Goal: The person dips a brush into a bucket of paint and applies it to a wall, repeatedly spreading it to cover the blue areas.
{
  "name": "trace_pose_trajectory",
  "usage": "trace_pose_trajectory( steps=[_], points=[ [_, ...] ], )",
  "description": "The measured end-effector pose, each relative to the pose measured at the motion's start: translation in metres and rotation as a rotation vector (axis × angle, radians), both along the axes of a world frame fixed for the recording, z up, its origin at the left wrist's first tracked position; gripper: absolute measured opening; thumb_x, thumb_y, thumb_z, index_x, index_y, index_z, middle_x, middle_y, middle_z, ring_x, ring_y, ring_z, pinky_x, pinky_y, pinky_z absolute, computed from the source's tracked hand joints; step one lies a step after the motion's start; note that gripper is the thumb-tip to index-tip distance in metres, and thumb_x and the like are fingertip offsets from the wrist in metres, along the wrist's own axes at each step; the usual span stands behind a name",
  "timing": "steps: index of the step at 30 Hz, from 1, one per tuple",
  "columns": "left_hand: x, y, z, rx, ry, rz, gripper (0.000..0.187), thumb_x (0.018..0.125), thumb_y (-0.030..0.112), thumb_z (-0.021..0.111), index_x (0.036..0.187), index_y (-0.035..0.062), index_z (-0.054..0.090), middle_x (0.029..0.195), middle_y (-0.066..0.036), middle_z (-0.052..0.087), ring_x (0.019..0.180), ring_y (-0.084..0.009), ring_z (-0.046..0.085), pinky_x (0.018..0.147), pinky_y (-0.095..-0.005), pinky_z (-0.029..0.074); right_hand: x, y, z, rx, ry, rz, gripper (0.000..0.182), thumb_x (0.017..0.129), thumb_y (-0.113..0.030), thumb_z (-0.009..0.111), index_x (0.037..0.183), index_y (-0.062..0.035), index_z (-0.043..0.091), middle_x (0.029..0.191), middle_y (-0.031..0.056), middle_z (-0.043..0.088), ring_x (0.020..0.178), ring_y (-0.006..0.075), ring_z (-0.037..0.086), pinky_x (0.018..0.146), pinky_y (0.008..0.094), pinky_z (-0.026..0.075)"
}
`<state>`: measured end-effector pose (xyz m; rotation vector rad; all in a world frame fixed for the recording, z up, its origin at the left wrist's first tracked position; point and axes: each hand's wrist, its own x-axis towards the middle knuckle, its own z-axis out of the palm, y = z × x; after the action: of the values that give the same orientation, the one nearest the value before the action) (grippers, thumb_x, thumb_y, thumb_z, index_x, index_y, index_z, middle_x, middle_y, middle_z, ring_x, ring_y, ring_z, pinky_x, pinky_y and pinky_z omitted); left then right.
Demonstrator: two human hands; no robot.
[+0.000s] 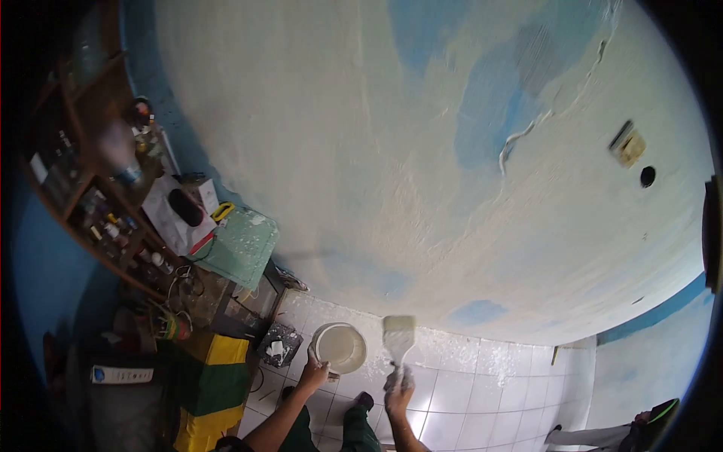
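Observation:
My left hand (315, 372) is closed on the side of a white bucket (339, 326), which holds pale, whitish paint (342, 349). To its right, my right hand (399, 386) grips the handle of a wide paintbrush (399, 339), bristles pointing away from me. Whitish smears cover the fingers of that hand. Brush and bucket are apart, both held above the tiled floor. Beyond them rises a wall (316, 151) coated unevenly in off-white, with blue patches (493, 113) showing through and a crack-like ridge (520, 135) at upper right.
White spatters mark the floor tiles (452, 392). On the left stand a wooden shelf (124, 264) with small items, a green plastic lid-like panel (239, 245) and a yellow-green cloth (215, 384). A speckled dark box (280, 343) sits beside the bucket. Another person (640, 431) is at lower right.

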<state>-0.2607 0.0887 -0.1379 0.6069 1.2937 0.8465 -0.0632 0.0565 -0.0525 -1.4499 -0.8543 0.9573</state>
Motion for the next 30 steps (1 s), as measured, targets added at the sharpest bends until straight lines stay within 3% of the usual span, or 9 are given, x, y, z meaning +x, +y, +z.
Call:
trace_pose_trajectory(
  steps=[4, 5, 8, 10, 12, 17, 24, 27, 30],
  points=[
    [0.004, -0.007, -0.072, 0.037, -0.127, 0.067, 0.069, 0.084, -0.007, 0.034, 0.131, 0.0193, -0.01, 0.124, -0.025, 0.032, 0.085, -0.0354, 0.059, 0.064, -0.0426, 0.057, 0.026, 0.081, -0.02, 0.047, 0.067, -0.13, 0.022, 0.092, -0.023, 0.042, 0.093, -0.003, 0.05, 0.057, -0.0045, 0.035, 0.046, 0.003, 0.03, 0.04, 0.0178, 0.024],
    [0.005, -0.008, -0.081, 0.197, 0.013, -0.045, 0.069, 0.084, -0.007, 0.034, 0.131, 0.0204, -0.008, 0.126, -0.024, 0.03, 0.09, -0.0379, 0.057, 0.066, -0.0429, 0.056, 0.034, 0.102, -0.023, 0.104, 0.013, -0.137, 0.023, 0.093, -0.024, 0.042, 0.093, -0.0029, 0.051, 0.058, -0.0044, 0.035, 0.046, 0.0028, 0.03, 0.04, 0.0176, 0.023],
    [0.012, -0.009, -0.067, 0.013, 0.001, -0.01, 0.067, 0.084, -0.007, 0.034, 0.132, 0.0202, -0.005, 0.126, -0.024, 0.029, 0.09, -0.0381, 0.057, 0.067, -0.0423, 0.056, 0.045, 0.164, -0.007, 0.279, -0.025, -0.189, 0.025, 0.093, -0.025, 0.041, 0.093, -0.0027, 0.051, 0.059, -0.0044, 0.037, 0.047, 0.0023, 0.029, 0.04, 0.0177, 0.022],
    [0.014, -0.018, -0.09, -0.077, -0.062, 0.045, 0.065, 0.082, -0.008, 0.034, 0.131, 0.0172, -0.001, 0.124, -0.023, 0.031, 0.082, -0.0361, 0.059, 0.065, -0.0397, 0.057, 0.054, 0.202, -0.007, 0.359, 0.013, -0.184, 0.025, 0.092, -0.027, 0.042, 0.094, -0.0037, 0.049, 0.06, -0.005, 0.036, 0.047, 0.002, 0.029, 0.041, 0.0176, 0.022],
    [0.018, -0.023, -0.108, -0.101, -0.08, 0.073, 0.064, 0.082, -0.01, 0.034, 0.13, 0.0167, 0.001, 0.123, -0.023, 0.032, 0.078, -0.0354, 0.061, 0.063, -0.0389, 0.057, 0.061, 0.23, -0.018, 0.252, 0.107, -0.151, 0.024, 0.092, -0.029, 0.042, 0.093, -0.0056, 0.048, 0.059, -0.0054, 0.035, 0.046, 0.0019, 0.029, 0.04, 0.0176, 0.022],
    [0.012, -0.049, -0.151, -0.148, -0.032, 0.009, 0.066, 0.082, -0.009, 0.035, 0.131, 0.0205, 0.001, 0.123, -0.024, 0.031, 0.079, -0.0366, 0.061, 0.064, -0.0409, 0.057, 0.07, 0.233, -0.119, 0.082, 0.261, -0.092, 0.022, 0.091, -0.033, 0.043, 0.087, -0.011, 0.045, 0.058, -0.0056, 0.037, 0.043, 0.0018, 0.029, 0.037, 0.0179, 0.022],
    [0.002, -0.055, -0.148, -0.24, -0.004, 0.032, 0.06, 0.085, -0.006, 0.033, 0.129, 0.0173, -0.001, 0.121, -0.029, 0.029, 0.075, -0.0381, 0.061, 0.065, -0.0427, 0.057, 0.085, 0.182, -0.255, -0.304, 0.289, -0.077, 0.02, 0.089, -0.028, 0.045, 0.08, -0.0103, 0.047, 0.054, -0.0042, 0.037, 0.039, 0.0043, 0.032, 0.033, 0.0199, 0.024],
    [-0.005, -0.058, -0.157, -0.19, -0.004, 0.03, 0.058, 0.085, -0.006, 0.033, 0.128, 0.0161, 0.002, 0.12, -0.028, 0.031, 0.075, -0.0377, 0.061, 0.065, -0.0428, 0.057, 0.091, 0.168, -0.273, -0.501, 0.201, -0.125, 0.021, 0.088, -0.027, 0.045, 0.079, -0.0078, 0.049, 0.052, -0.0034, 0.038, 0.039, 0.0058, 0.035, 0.033, 0.0213, 0.027],
    [-0.005, -0.065, -0.156, -0.181, 0.005, 0.021, 0.056, 0.085, -0.005, 0.034, 0.128, 0.0151, 0.003, 0.119, -0.027, 0.033, 0.075, -0.0365, 0.062, 0.065, -0.0424, 0.057, 0.1, 0.176, -0.237, -0.162, 0.188, -0.024, 0.025, 0.088, -0.028, 0.047, 0.079, -0.0054, 0.051, 0.054, -0.003, 0.042, 0.04, 0.0051, 0.036, 0.033, 0.0206, 0.028]
  ],
)
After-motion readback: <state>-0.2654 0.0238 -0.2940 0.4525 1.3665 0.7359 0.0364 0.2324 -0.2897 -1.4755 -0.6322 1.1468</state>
